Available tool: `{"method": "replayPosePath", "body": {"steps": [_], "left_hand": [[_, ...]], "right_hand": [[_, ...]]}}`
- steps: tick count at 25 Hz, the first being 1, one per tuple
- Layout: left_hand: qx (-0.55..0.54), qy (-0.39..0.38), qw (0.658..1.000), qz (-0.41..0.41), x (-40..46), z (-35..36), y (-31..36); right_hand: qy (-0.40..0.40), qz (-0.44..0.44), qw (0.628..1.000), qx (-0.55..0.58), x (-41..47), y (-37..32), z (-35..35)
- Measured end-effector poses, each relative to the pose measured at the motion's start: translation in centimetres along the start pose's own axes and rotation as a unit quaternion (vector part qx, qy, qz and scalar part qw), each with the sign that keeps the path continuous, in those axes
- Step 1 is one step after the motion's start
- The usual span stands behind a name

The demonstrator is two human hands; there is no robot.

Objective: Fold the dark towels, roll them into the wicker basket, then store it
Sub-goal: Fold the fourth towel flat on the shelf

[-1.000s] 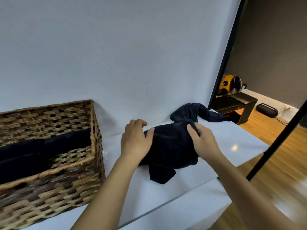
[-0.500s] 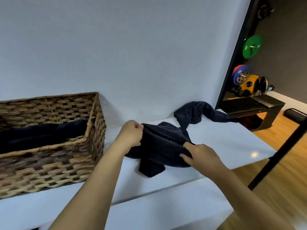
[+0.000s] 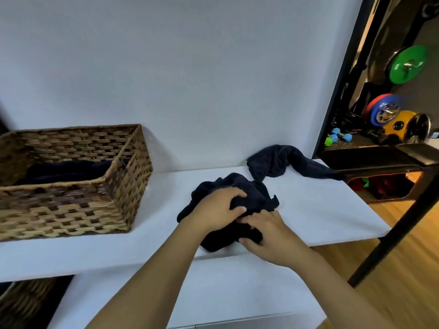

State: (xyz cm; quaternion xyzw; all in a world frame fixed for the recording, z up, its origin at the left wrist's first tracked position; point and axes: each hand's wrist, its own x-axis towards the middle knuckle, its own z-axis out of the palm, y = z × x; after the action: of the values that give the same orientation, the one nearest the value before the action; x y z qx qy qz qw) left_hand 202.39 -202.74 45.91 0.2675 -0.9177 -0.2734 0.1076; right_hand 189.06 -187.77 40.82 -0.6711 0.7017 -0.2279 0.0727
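Both hands bunched the towel (image 3: 240, 188) on the bench (image 3: 320, 210); left (image 3: 217, 207) clutched it, right (image 3: 266, 230) seemingly pinched an edge, probably to find corners.

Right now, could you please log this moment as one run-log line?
stage: gathering towel | left hand: grips dark towel | right hand: grips it | second towel: loose behind | wicker basket: left

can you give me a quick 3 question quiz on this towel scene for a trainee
1. True or false: both hands grip the same dark towel.
2. Which side of the white table holds the wicker basket? A left B right
3. Fill in: a second towel lies by the ___.

Key: 1 true, the left hand and right hand both hold it. 2 A. 3 wall.
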Motion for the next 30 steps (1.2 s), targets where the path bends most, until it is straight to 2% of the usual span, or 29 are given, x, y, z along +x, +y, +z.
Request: {"method": "replayPosePath", "body": {"steps": [2,4,6,9,12,14,18,20,22,23,25,26,28,29,30], "left_hand": [[0.097,-0.051,0.994,-0.024,0.6,1.0,0.0],[0.170,-0.058,0.983,-0.047,1.3,1.2,-0.1],[0.221,-0.062,0.972,-0.058,1.8,1.2,0.3],[0.316,-0.063,0.946,-0.034,2.2,1.2,1.3],[0.374,-0.099,0.922,0.022,2.1,1.5,1.8],[0.385,-0.126,0.914,0.030,2.1,1.3,1.8],[0.418,-0.072,0.904,0.047,1.3,1.4,0.5],[0.352,-0.042,0.935,0.031,0.8,1.3,-0.6],[0.165,0.043,0.983,-0.060,1.2,-0.1,-1.8],[0.040,0.091,0.988,-0.121,1.7,-1.3,-2.8],[-0.186,0.175,0.948,-0.193,3.1,-5.0,-4.4],[-0.259,0.209,0.921,-0.204,3.6,-7.0,-5.0],[-0.340,0.269,0.877,-0.209,4.1,-10.0,-5.7],[-0.346,0.280,0.871,-0.206,4.1,-10.8,-5.6],[-0.326,0.268,0.882,-0.211,4.0,-10.9,-5.4]], "right_hand": [[0.001,0.054,0.994,0.096,-1.0,-0.2,-1.1],[0.052,0.119,0.978,0.161,-1.8,0.7,-2.2],[0.098,0.188,0.972,0.099,-2.0,2.0,-2.4],[0.103,0.294,0.949,0.044,-1.5,2.7,-2.3],[0.032,0.339,0.940,-0.009,-0.7,2.0,-2.1],[-0.004,0.353,0.935,-0.022,0.0,1.3,-2.1],[0.021,0.380,0.925,0.002,0.4,0.1,-0.9],[0.038,0.395,0.918,-0.003,0.2,-0.1,-0.3],[0.096,0.405,0.907,0.060,0.2,0.1,-0.5],[0.141,0.402,0.898,0.107,0.4,0.3,-0.9],[0.247,0.385,0.862,0.219,1.4,0.9,-2.3],[0.302,0.377,0.831,0.278,1.9,1.1,-3.1],[0.378,0.362,0.768,0.368,3.0,1.5,-4.8],[0.375,0.362,0.762,0.384,3.6,1.9,-5.6],[0.337,0.367,0.779,0.380,4.0,2.4,-6.2]]}}
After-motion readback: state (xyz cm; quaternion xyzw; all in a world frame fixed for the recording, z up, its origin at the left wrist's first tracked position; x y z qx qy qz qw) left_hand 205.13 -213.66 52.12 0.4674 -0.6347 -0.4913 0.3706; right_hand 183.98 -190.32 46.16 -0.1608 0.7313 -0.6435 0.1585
